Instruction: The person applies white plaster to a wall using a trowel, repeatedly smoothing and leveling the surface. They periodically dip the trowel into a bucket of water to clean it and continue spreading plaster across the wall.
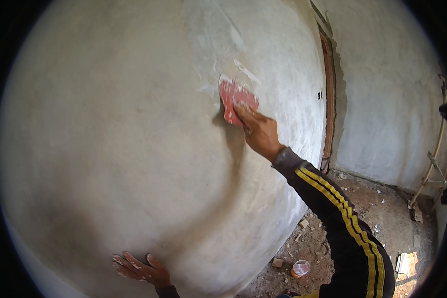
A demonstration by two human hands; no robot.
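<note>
My right hand (260, 130) is closed round a red putty knife (237, 98) smeared with white paste. Its blade edge lies against the grey plastered wall (134, 129), beside white streaks of filler (246, 71). Low on the same wall, my left hand (143, 270) rests with its fingers spread and holds nothing. White residue covers the fingers of that hand. The right arm, in a black sleeve with yellow stripes, reaches up across the wall and casts a shadow on it.
A doorway with a reddish-brown frame (328, 94) stands to the right, beside another plastered wall (387, 104). On the dirt floor (313, 243) are rubble and a small tub (300, 268). A wooden pole ladder (428, 166) leans at the far right.
</note>
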